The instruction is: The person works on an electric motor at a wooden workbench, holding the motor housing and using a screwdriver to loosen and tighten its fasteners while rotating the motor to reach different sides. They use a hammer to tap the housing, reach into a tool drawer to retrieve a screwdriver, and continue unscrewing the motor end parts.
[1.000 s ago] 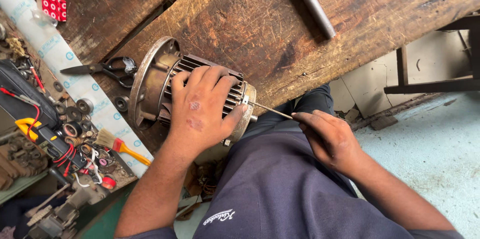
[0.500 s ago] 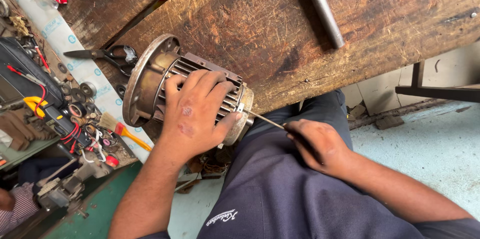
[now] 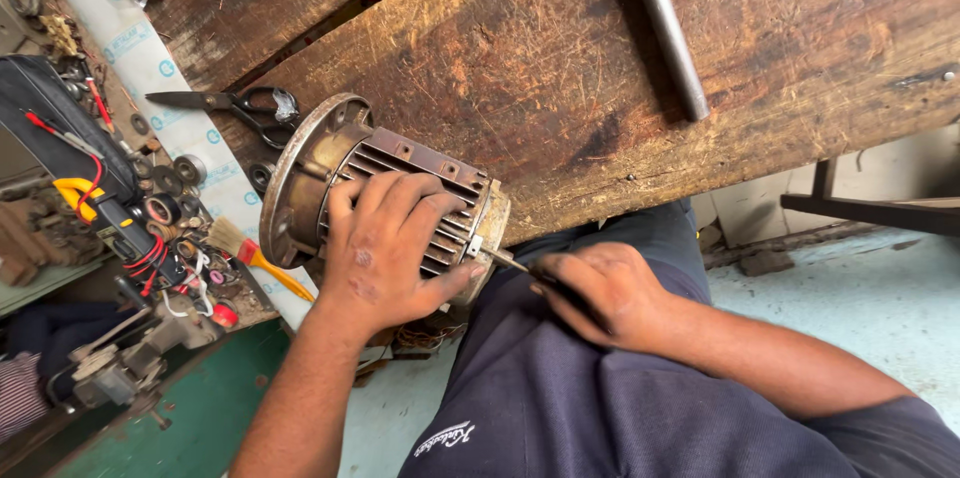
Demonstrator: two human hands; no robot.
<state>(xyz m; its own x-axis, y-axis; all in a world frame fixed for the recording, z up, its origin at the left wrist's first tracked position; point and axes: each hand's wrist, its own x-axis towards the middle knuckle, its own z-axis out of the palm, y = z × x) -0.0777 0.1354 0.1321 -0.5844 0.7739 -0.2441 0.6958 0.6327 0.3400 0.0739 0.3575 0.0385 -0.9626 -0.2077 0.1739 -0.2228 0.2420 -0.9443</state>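
Here, values are read from the fingers outward.

Right fingers: curled tight around the dark handle of a thin tool (image 3: pixel 510 260); only the metal shaft shows clear of the fist.
Right hand (image 3: pixel 605 290): rests over the person's lap (image 3: pixel 600 398), just beside the near end of the motor.
Tool axis: the shaft runs from the fist up and to the left; its tip touches a small tab on the rim of the motor's near end.
Left fingers (image 3: pixel 400 200): spread across the cooling fins, pressed flat; the thumb hooks round the near end close to the tool tip.
Left hand (image 3: pixel 390 248): lies on top of the motor (image 3: pixel 400 153), covering its middle.
Motor location: on its side at the edge of the bench (image 3: pixel 560 68), the near end overhanging toward the lap.
Motor axis: long axis runs from the wide round flange (image 3: pixel 295 178) at upper left to the narrower end at lower right.
Key relation: tool axis and motor axis lie nearly in line, and the tool meets the motor at the end facing the right hand.
Nearer hand: the left is on the housing; the right reaches it only through the tool.
Surroundings: scissors (image 3: pixel 235 106) beyond the flange, a brush (image 3: pixel 250 258) to its left, a steel rod (image 3: pixel 665 28) well apart on the bench.
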